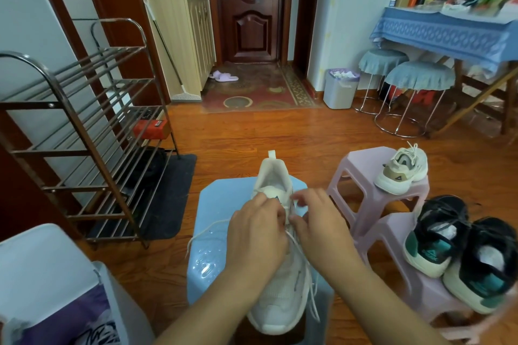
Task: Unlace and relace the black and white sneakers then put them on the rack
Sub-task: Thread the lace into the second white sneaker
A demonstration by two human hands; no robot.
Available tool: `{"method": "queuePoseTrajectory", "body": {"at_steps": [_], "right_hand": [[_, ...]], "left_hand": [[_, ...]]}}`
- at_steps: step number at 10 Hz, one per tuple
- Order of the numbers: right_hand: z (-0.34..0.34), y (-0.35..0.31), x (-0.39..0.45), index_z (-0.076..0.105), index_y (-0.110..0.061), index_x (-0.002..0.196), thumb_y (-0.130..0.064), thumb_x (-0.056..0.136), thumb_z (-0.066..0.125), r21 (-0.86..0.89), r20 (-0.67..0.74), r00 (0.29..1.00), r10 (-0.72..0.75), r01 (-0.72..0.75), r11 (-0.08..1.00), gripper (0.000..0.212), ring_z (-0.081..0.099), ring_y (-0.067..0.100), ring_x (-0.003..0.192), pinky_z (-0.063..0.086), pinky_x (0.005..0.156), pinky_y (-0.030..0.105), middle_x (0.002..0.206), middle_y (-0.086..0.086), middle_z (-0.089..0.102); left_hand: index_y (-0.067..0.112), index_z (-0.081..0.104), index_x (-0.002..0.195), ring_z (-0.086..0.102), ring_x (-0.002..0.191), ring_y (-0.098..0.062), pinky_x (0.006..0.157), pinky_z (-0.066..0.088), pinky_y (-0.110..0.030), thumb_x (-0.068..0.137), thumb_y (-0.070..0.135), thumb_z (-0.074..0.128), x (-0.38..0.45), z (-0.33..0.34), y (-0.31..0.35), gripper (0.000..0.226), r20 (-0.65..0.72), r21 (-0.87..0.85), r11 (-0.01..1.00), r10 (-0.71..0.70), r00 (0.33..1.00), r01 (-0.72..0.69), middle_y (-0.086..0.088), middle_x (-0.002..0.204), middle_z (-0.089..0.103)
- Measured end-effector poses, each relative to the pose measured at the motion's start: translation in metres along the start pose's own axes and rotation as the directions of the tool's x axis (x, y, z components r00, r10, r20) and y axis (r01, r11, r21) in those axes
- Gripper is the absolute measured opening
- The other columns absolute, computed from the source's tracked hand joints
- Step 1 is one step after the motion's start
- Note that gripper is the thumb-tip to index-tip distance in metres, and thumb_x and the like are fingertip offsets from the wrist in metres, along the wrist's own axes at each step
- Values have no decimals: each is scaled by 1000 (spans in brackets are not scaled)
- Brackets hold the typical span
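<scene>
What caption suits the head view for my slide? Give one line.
Both hands, left hand and right hand, work the white lace of a white mesh sneaker on a light blue plastic stool.

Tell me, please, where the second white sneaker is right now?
In the head view, the second white sneaker sits on the pink stool at right, beyond the black sneakers.
</scene>
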State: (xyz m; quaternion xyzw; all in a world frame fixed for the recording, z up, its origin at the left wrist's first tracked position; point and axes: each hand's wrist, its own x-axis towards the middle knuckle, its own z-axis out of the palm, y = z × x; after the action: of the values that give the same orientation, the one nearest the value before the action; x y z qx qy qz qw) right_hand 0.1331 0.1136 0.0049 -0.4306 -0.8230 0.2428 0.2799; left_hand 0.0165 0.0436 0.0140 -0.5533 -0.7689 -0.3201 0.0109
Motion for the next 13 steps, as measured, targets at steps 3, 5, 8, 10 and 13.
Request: {"method": "queuePoseTrajectory", "body": {"at_steps": [3, 5, 8, 10, 13], "right_hand": [[-7, 10, 6, 52, -43, 141, -19, 100, 57, -95, 201, 957, -209, 231, 968, 48, 57, 7, 88, 53, 82, 28, 126, -20, 31], [-14, 8, 14, 61, -40, 132, 8, 97, 45, 100, 311, 943, -123, 96, 990, 62, 49, -2, 104, 43, 87, 11, 117, -22, 36], [-19, 6, 10, 52, -42, 141, 14, 88, 44, -31, 340, 932, -129, 148, 988, 77, 52, 4, 106, 41, 81, 12, 123, -17, 34], [-21, 2, 8, 51, -44, 142, 13, 86, 43, -91, 319, 935, -153, 191, 977, 80, 57, 12, 101, 51, 80, 31, 122, -16, 35], [-14, -8, 8, 55, -43, 139, 15, 85, 43, -139, 293, 942, -166, 214, 967, 80, 55, 12, 105, 47, 80, 24, 120, -14, 38]], "left_hand": [[17, 60, 96, 64, 88, -18, 84, 53, -37, 102, 11, 52, 9, -59, -39, 11, -184, -481, 846, -355, 916, 231, 2, 100, 57], [14, 46, 87, 40, 41, -7, 38, 31, -20, 105, 10, 38, 20, -110, -98, 20, 347, -920, -365, -583, 735, 145, 0, 64, 51], [31, 60, 96, 62, 85, -17, 71, 51, -37, 97, 66, 44, -11, -64, -61, 39, 477, 280, 954, -41, 878, -108, 6, 82, 63], [25, 54, 74, 54, 63, -12, 59, 44, -34, 101, 54, 49, -2, -103, -98, 40, 311, 335, 940, -171, 935, 61, 4, 65, 56], [23, 64, 81, 57, 69, -29, 62, 48, -39, 105, 44, 46, -23, -149, -178, 36, -182, 292, 791, -505, 844, 537, -6, 71, 61]]}}
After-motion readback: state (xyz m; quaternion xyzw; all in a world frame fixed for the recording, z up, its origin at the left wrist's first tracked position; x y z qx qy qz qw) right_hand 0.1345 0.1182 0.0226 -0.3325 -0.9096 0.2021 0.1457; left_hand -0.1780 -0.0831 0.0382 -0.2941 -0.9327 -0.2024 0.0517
